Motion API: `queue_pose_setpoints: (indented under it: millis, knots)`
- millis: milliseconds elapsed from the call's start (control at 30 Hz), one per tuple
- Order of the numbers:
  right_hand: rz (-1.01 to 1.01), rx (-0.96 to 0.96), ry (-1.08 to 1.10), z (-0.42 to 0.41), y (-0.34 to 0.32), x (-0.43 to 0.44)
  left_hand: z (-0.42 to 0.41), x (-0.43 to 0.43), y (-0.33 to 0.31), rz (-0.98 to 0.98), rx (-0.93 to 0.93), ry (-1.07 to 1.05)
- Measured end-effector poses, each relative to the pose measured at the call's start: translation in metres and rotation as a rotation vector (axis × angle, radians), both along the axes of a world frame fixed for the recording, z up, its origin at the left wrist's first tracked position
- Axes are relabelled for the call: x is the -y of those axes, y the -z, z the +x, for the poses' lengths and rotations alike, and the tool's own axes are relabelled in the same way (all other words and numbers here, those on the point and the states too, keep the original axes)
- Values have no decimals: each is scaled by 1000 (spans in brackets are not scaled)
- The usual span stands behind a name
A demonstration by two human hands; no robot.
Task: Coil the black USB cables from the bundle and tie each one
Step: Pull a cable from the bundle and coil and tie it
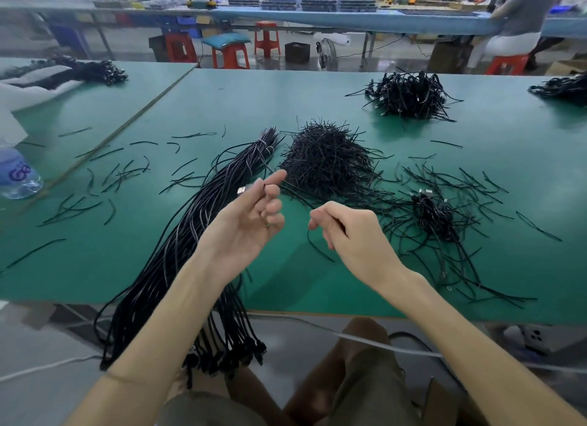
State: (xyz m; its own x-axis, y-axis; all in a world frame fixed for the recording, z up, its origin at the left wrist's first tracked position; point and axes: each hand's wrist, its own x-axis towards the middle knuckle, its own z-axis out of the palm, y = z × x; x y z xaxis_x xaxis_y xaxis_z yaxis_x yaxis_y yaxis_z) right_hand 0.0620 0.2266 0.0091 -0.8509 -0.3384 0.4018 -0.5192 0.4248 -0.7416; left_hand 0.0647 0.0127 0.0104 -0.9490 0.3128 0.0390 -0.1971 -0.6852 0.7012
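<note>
A long bundle of black USB cables lies across the green table, its plug ends hanging over the front edge. My left hand is raised palm up above the bundle and pinches a cable's silver USB plug between thumb and forefinger. My right hand, to the right, pinches a thin black cable or tie that curves down below it. A heap of black twist ties sits just behind both hands. One coiled cable rests on loose ties at the right.
A pile of coiled, tied cables lies far right on the table, another at the right edge. Loose ties are scattered over the table. A water bottle stands at the left edge. A seated person is at the back right.
</note>
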Motion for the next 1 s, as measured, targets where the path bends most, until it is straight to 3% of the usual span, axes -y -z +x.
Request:
queue_pose_setpoints:
  millis: [233,433,500,633,733,800,900,1000]
  knots:
    - [180,-39,-53,5,1,2,1,-20,-12,62,44,-83]
    - [221,-51,-119,5,4,-10,14,-1,-26,171,-169,153]
    - [261,-52,-106,1,4,-17,19,14,-30,-94,-314,237]
    - [253,-43,-32,-7,0,-16,21,19,-26,-1034,-512,503]
    - [115,-51,35,-8,-6,1,19,-2,-12,-1312,-533,425]
    - [-2,-31,65,-5,-10,15,20,-14,-3,-1253,-484,212]
    - [-181,10,46,4,-14,27,21,-24,8,-977,-364,-97]
    - [-222,0,50,10,-13,29,24,-33,12,-589,-243,-139]
